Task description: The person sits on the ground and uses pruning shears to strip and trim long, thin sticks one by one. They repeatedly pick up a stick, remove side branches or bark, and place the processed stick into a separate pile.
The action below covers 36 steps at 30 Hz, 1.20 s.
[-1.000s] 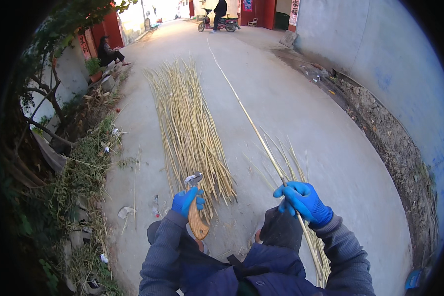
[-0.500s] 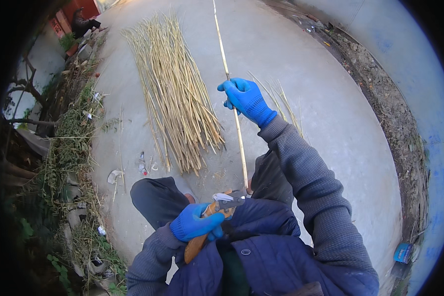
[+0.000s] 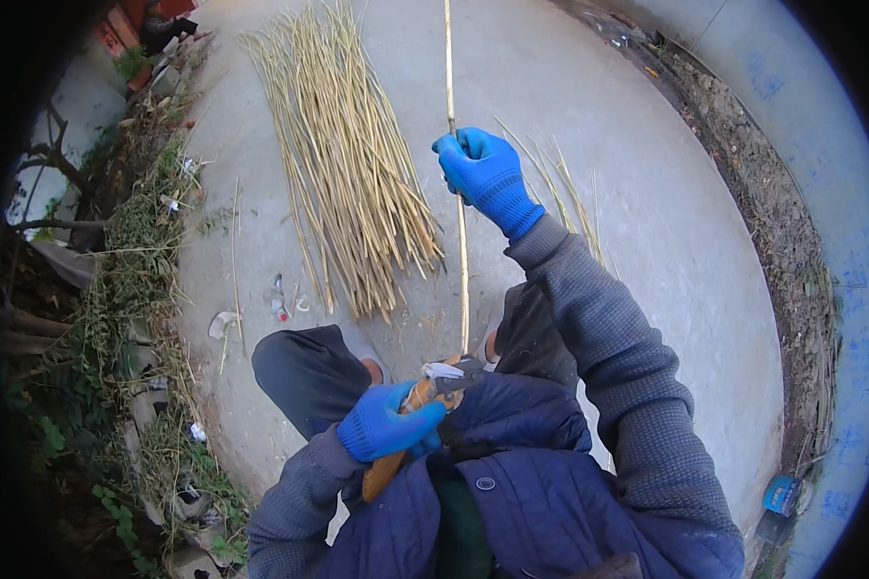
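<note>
My right hand [image 3: 490, 181], in a blue glove, is closed round a long, thin, pale stalk [image 3: 464, 280]. The stalk stands nearly upright in the picture, running past the top edge. Its lower end is close to the blades of a pair of pruning shears [image 3: 453, 377]; whether they touch is hard to tell. These shears have wooden handles and a white wrapping near the pivot. My left hand [image 3: 388, 425], also blue-gloved, grips them in front of my lap. Beyond my knees, a large bundle of similar stalks [image 3: 357, 183] lies on the concrete.
Several loose stalks [image 3: 572, 193] lie right of my right hand. Weeds and rubble [image 3: 145, 289] line the left side, with a small bottle [image 3: 278, 297] on the ground nearby. A pale wall [image 3: 854, 289] bounds the right. Another person [image 3: 161, 29] sits at the far left.
My right hand has moved slightly away from me, and the stalk has swung more upright. Its lower end has shifted left and away from me. My left hand keeps its grip on the shears.
</note>
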### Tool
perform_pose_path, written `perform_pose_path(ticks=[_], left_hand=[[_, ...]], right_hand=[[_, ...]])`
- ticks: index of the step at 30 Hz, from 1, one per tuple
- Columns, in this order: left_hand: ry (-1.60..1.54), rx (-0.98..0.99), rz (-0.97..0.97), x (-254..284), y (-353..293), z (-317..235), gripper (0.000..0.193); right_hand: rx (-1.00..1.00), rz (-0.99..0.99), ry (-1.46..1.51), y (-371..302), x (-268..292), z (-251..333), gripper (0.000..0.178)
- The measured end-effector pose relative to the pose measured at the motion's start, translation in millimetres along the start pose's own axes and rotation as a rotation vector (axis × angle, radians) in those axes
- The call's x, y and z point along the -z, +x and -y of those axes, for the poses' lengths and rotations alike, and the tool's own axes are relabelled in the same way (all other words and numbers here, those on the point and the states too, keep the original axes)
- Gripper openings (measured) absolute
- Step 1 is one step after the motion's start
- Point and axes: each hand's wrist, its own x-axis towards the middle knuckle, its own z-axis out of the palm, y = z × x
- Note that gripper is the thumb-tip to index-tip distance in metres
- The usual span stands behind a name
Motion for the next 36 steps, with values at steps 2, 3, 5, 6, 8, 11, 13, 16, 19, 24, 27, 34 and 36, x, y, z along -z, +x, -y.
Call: perform_pose_path(ticks=[2,3,5,6,8,11,13,16,19,24,27,34,36], left_hand=[[0.010,-0.019,-0.028,-1.6,0.5,1.7,0.033],[0.015,-0.035,-0.035,-2.2,1.0,2.2,0.033],[0.039,-0.046,-0.074,-3.3,2.7,1.9,0.032],[0.057,-0.041,-0.106,-3.2,4.1,0.7,0.032],[0.053,-0.055,-0.181,-0.7,7.8,-3.5,0.032],[-0.046,-0.103,-0.234,15.5,21.7,-15.5,0.032],[0.011,-0.097,-0.235,23.3,24.2,-19.5,0.034],[-0.025,-0.093,-0.221,23.2,23.3,-18.5,0.035],[-0.040,-0.106,-0.211,18.6,20.5,-15.6,0.033],[-0.054,-0.145,-0.229,32.2,18.2,-21.8,0.029],[-0.154,-0.220,-0.254,43.4,22.8,-32.8,0.030],[-0.106,-0.341,-0.381,48.2,42.1,-66.0,0.029],[-0.152,-0.412,-0.386,50.1,56.3,-69.4,0.029]], right_hand=[[0.031,-0.005,0.005,1.8,-1.9,-6.6,0.027],[0.022,-0.050,-0.060,3.3,-2.8,-9.6,0.027],[0.012,-0.077,-0.138,3.0,-6.6,-14.3,0.028],[0.055,-0.109,-0.177,-0.6,-9.8,-16.0,0.029],[0.113,-0.207,-0.260,-11.5,-16.6,-17.5,0.030],[0.093,-0.136,-0.373,-54.2,-36.4,-19.8,0.025],[0.007,-0.058,-0.264,-73.6,-38.7,-19.4,0.024],[-0.112,0.031,0.053,-80.2,-30.4,-12.0,0.025],[-0.176,0.142,0.139,-66.9,-18.5,0.4,0.027],[-0.212,0.336,0.151,-78.8,-23.5,1.8,0.026],[-0.110,0.331,0.097,-89.1,-24.5,-5.4,0.033],[-0.234,0.237,0.129,-150.0,-13.5,6.7,0.045],[-0.179,0.241,0.150,-164.8,-22.8,-0.8,0.040]])
